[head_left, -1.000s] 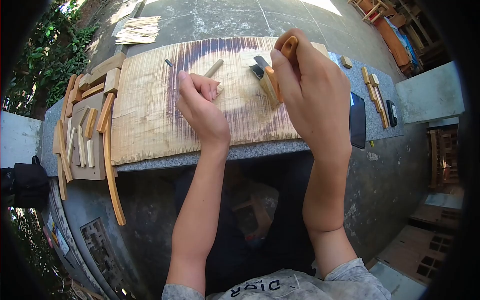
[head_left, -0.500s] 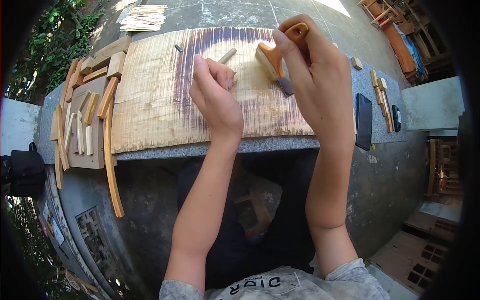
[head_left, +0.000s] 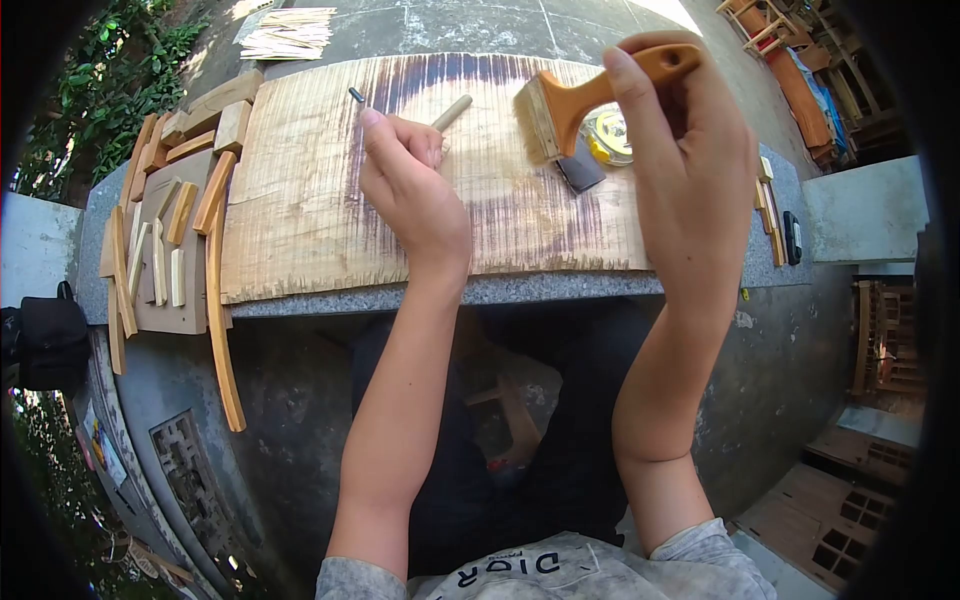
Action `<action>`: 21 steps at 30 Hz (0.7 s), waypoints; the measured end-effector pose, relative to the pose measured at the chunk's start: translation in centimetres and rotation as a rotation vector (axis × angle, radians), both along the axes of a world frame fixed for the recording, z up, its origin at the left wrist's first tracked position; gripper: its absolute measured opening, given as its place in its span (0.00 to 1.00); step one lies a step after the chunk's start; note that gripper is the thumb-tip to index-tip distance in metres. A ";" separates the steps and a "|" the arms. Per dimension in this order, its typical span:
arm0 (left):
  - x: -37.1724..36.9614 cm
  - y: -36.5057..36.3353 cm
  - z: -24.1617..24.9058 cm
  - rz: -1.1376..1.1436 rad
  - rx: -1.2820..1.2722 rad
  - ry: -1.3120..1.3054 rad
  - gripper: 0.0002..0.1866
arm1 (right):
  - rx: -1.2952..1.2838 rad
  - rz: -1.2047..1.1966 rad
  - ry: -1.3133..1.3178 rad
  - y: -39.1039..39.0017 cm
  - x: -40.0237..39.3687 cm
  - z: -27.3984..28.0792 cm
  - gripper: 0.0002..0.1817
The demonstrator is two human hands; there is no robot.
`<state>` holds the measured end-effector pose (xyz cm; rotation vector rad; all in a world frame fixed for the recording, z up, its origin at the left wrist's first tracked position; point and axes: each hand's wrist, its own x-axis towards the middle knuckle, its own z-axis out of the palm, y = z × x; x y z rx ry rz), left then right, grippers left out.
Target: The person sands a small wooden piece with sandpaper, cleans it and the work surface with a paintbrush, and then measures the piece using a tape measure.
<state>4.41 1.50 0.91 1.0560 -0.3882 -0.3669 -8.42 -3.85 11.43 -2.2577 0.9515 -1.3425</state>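
My right hand [head_left: 695, 150] grips a flat paintbrush [head_left: 578, 103] by its orange-brown handle. The brush is held up, with its pale bristles pointing left. My left hand [head_left: 415, 180] is closed, thumb on top, over the wide wooden board [head_left: 300, 200]. A small pale bit shows at its fingers, too hidden to name. Just beyond that hand lies a greyish round stick [head_left: 453, 112], partly hidden by the fingers. Below the brush are a dark grey square piece [head_left: 580, 172] and a clear and yellow tape measure [head_left: 607, 137].
The board, streaked dark purple, lies on a speckled stone table [head_left: 400, 298]. At the left are several wooden strips and blocks [head_left: 183, 214]. A small dark cylinder [head_left: 356, 95] rests on the board. Wood strips and a dark device [head_left: 793, 238] are at the right.
My right hand has moved right with the paintbrush, uncovering the tape measure and covering the phone. My left hand has shifted left, still closed. The stick has stayed in place.
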 end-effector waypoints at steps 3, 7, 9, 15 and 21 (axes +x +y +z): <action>0.6 0.1 -0.3 0.008 -0.004 -0.010 0.26 | 0.124 -0.108 0.288 1.2 -2.3 2.8 0.17; 0.7 0.0 -0.5 0.000 -0.011 -0.011 0.26 | 0.160 -0.129 0.428 1.1 -2.5 1.9 0.20; 0.7 0.0 -0.5 -0.006 -0.022 -0.010 0.26 | 0.170 -0.128 0.409 0.2 -2.1 0.7 0.21; 0.8 0.0 -0.5 -0.024 -0.040 0.000 0.26 | 0.347 -0.062 0.183 0.0 0.6 -0.9 0.20; 0.9 0.0 -0.4 -0.015 -0.068 0.022 0.25 | 0.226 -0.060 0.016 -0.1 1.6 -1.3 0.17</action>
